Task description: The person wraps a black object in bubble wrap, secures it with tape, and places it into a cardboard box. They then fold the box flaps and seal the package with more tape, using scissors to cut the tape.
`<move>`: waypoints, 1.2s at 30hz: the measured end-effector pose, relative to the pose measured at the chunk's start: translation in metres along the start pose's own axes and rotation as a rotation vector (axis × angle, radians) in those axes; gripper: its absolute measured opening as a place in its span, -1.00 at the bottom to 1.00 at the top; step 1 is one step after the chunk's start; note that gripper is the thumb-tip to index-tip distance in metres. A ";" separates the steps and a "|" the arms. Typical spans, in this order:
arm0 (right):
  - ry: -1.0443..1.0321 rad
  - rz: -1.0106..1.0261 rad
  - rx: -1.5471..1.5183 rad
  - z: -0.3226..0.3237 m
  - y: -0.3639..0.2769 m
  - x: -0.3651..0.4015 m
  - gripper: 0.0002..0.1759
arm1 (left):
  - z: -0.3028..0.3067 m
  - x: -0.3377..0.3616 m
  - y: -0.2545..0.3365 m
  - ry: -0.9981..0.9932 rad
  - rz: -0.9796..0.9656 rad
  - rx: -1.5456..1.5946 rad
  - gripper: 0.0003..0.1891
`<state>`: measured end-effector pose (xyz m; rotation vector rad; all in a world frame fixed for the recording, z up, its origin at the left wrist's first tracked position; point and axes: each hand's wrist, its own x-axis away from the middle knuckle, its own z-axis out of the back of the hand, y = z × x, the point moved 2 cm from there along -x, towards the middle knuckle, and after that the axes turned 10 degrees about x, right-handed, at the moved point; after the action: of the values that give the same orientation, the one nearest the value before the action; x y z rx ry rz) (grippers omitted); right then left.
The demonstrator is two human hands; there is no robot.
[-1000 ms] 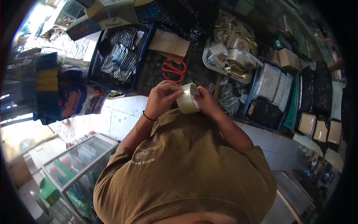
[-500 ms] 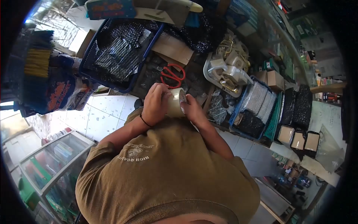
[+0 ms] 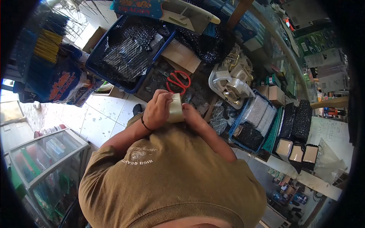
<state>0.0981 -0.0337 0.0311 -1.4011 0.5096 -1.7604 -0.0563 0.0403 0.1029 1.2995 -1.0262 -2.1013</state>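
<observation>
A wide roll of clear packing tape [image 3: 175, 110] is between my two hands, close to my chest. My left hand [image 3: 155, 112], with a dark band at the wrist, grips the roll's left side, its bent fingers along the upper edge. At the opposite end, my right hand [image 3: 193, 117] closes on the roll; some of its fingertips are hidden. Just beyond lies a pair of red-handled scissors [image 3: 178, 83] on the cluttered dark work surface.
A blue crate [image 3: 131, 89] holding black bubble wrap stands beyond my left hand. Rightward are a white tray [image 3: 214, 85] of metal-and-plastic fittings and a blue basket [image 3: 232, 133] of wrapped packs. A glass cabinet [image 3: 49, 152] stands left; small boxes [image 3: 296, 153] sit far right.
The tape roll has turned, so its open end no longer faces me as much. My left fingers have shifted along its upper edge. The whole view has swung slightly.
</observation>
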 end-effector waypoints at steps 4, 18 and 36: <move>0.165 0.022 0.211 -0.007 -0.010 0.012 -0.68 | 0.013 -0.009 -0.006 -0.080 0.112 0.040 -0.86; 0.336 0.614 0.112 0.014 -0.105 0.064 -0.71 | 0.043 -0.033 0.024 -0.348 0.278 0.238 -0.91; 0.431 0.622 0.027 0.009 -0.099 0.066 -0.89 | 0.043 -0.029 0.027 -0.408 0.372 0.317 -0.70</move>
<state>0.0687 -0.0259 0.1465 -0.7147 1.0224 -1.5236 -0.0819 0.0595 0.1516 0.7327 -1.6851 -2.0016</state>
